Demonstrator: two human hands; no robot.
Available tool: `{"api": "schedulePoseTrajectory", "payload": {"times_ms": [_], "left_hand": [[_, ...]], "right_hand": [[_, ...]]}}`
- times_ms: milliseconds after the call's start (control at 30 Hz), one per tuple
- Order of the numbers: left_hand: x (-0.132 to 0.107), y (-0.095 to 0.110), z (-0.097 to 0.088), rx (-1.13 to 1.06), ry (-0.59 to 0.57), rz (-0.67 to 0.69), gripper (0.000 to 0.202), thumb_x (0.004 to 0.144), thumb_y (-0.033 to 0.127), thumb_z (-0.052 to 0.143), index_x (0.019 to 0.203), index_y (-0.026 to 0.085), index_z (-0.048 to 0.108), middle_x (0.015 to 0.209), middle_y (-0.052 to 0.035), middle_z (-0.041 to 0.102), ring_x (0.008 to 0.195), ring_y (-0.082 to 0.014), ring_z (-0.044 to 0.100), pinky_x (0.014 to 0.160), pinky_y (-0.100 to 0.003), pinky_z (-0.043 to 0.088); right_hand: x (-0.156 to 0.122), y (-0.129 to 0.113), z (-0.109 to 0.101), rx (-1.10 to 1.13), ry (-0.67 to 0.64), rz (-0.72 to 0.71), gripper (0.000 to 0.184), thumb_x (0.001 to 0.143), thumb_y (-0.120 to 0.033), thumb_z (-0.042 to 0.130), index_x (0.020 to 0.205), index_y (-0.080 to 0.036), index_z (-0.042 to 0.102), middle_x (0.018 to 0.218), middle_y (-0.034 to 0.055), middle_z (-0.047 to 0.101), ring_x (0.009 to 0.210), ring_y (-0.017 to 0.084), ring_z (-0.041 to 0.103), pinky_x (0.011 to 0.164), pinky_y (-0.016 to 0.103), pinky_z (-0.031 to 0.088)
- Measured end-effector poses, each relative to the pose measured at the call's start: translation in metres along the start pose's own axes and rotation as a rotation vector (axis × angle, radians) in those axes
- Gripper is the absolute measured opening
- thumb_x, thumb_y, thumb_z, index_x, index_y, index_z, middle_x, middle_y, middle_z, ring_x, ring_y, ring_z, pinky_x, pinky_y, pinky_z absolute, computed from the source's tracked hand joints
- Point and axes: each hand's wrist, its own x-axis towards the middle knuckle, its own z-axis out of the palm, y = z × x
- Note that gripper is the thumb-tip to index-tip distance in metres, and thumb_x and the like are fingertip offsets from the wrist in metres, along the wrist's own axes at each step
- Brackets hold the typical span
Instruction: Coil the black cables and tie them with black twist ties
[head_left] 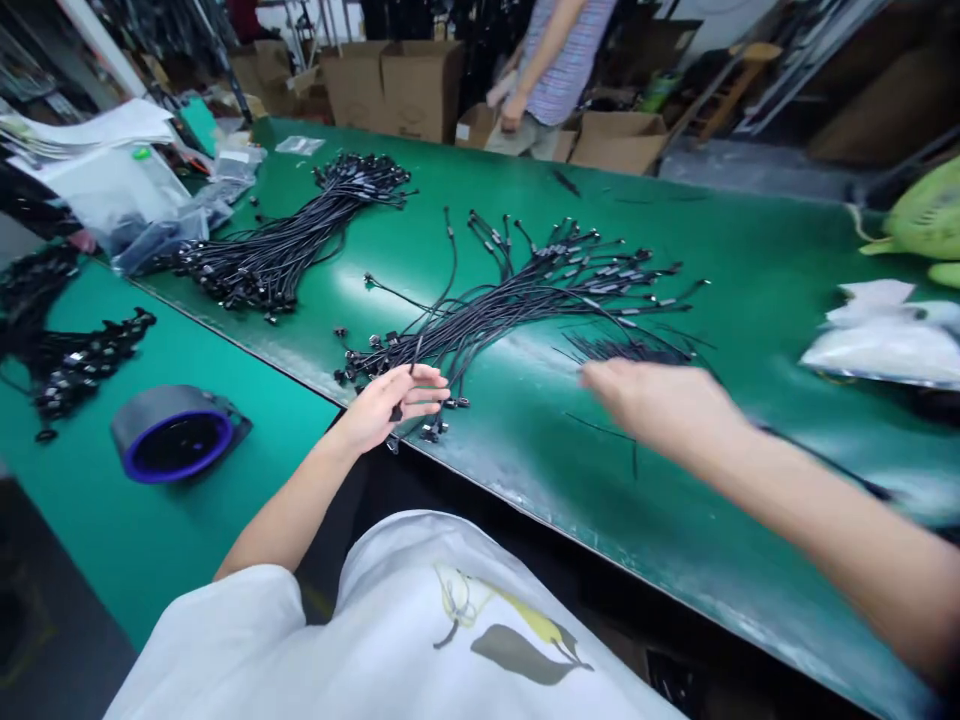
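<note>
My left hand (394, 405) is at the front table edge, its fingers loosely curled around a black cable (452, 262). The cable rises out of the hand, and a small dark end shows at the palm. Just beyond lies a spread bundle of black cables (495, 310) with small metal-tipped connectors at both ends. My right hand (652, 395) is over the table to the right, blurred by motion, its fingertips turned away. Behind it lies a pile of thin black strips (626, 347) that look like cable ties. A few loose strips lie under the hand.
A second cable bundle (300, 240) lies farther left on the green table (525, 460). On the lower left surface are a tape roll (176, 435) and more black cables (82, 365). A white plastic bag (889, 345) sits at right. Beyond the table stand cardboard boxes (397, 90) and a person (559, 70).
</note>
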Motion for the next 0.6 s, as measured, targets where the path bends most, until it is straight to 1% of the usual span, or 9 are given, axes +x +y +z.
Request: {"api": "schedulePoseTrajectory", "payload": {"times_ms": [67,133,167,233,300,400,433,500,600], "left_hand": [[0.008,-0.012,0.023,0.287,-0.056,0.114,0.037,0.090,0.045,0.055,0.112,0.017,0.066,0.121,-0.0111,0.064,0.115,-0.0236,0.059,0.096,-0.035,0.049],[0.009,-0.023,0.046,0.561,-0.125,0.207,0.033,0.091,0.042,0.054,0.111,0.019,0.068,0.118,-0.0093,0.065,0.114,-0.0225,0.058,0.099,-0.034,0.044],[0.008,-0.028,0.056,0.654,-0.177,0.213,0.032,0.091,0.041,0.053,0.109,0.019,0.068,0.109,-0.0081,0.068,0.106,-0.0209,0.061,0.096,-0.033,0.045],[0.005,-0.034,0.067,0.700,-0.286,0.136,0.033,0.093,0.042,0.049,0.106,0.019,0.068,0.081,-0.0035,0.066,0.078,-0.0158,0.061,0.079,-0.029,0.049],[0.001,-0.034,0.067,0.549,-0.372,-0.009,0.035,0.093,0.043,0.047,0.103,0.016,0.068,0.059,0.0027,0.051,0.055,-0.0103,0.048,0.060,-0.024,0.045],[-0.003,-0.022,0.054,0.089,-0.408,-0.195,0.032,0.091,0.040,0.054,0.094,0.012,0.068,0.049,0.0091,0.028,0.041,-0.0048,0.025,0.044,-0.017,0.035],[-0.005,-0.016,0.048,-0.068,-0.379,-0.216,0.029,0.090,0.037,0.055,0.093,0.011,0.068,0.049,0.0103,0.023,0.039,-0.0038,0.019,0.040,-0.015,0.031],[-0.010,-0.001,0.036,-0.321,-0.245,-0.176,0.025,0.091,0.029,0.055,0.100,0.009,0.067,0.050,0.0110,0.020,0.038,-0.0029,0.013,0.036,-0.011,0.026],[-0.016,0.017,0.024,-0.510,-0.053,-0.084,0.030,0.094,0.020,0.048,0.117,0.008,0.060,0.050,0.0108,0.022,0.036,-0.0027,0.014,0.035,-0.009,0.026]], "right_hand": [[-0.017,-0.049,-0.010,0.152,-0.067,-0.100,0.022,0.097,-0.027,0.045,0.084,-0.017,0.059,0.074,0.0049,0.064,0.058,0.013,0.057,0.048,0.026,0.019],[-0.019,-0.081,-0.023,0.254,-0.071,-0.110,0.027,0.099,-0.030,0.041,0.084,-0.016,0.060,0.074,0.0051,0.064,0.061,0.013,0.058,0.050,0.027,0.020],[-0.017,-0.087,-0.028,0.285,-0.059,-0.086,0.030,0.099,-0.031,0.039,0.085,-0.016,0.060,0.075,0.0054,0.064,0.062,0.013,0.058,0.050,0.027,0.020],[-0.010,-0.081,-0.035,0.316,-0.027,-0.008,0.033,0.100,-0.037,0.039,0.087,-0.015,0.061,0.080,0.0061,0.065,0.066,0.014,0.059,0.051,0.026,0.021],[-0.008,-0.059,-0.031,0.329,0.000,0.065,0.035,0.097,-0.045,0.044,0.088,-0.016,0.062,0.085,0.0060,0.067,0.071,0.015,0.061,0.051,0.025,0.022],[-0.016,-0.017,-0.008,0.381,0.059,0.099,0.033,0.095,-0.047,0.048,0.092,-0.018,0.063,0.089,0.0058,0.068,0.078,0.017,0.062,0.056,0.024,0.032],[-0.021,-0.006,0.003,0.414,0.091,0.106,0.031,0.096,-0.043,0.046,0.095,-0.018,0.063,0.091,0.0061,0.068,0.081,0.018,0.062,0.060,0.025,0.036],[-0.033,0.010,0.026,0.489,0.164,0.130,0.030,0.098,-0.037,0.040,0.100,-0.018,0.063,0.095,0.0068,0.068,0.084,0.018,0.063,0.067,0.026,0.042],[-0.049,0.015,0.053,0.536,0.253,0.169,0.034,0.099,-0.032,0.033,0.102,-0.017,0.064,0.095,0.0067,0.069,0.084,0.018,0.064,0.071,0.027,0.045]]}}
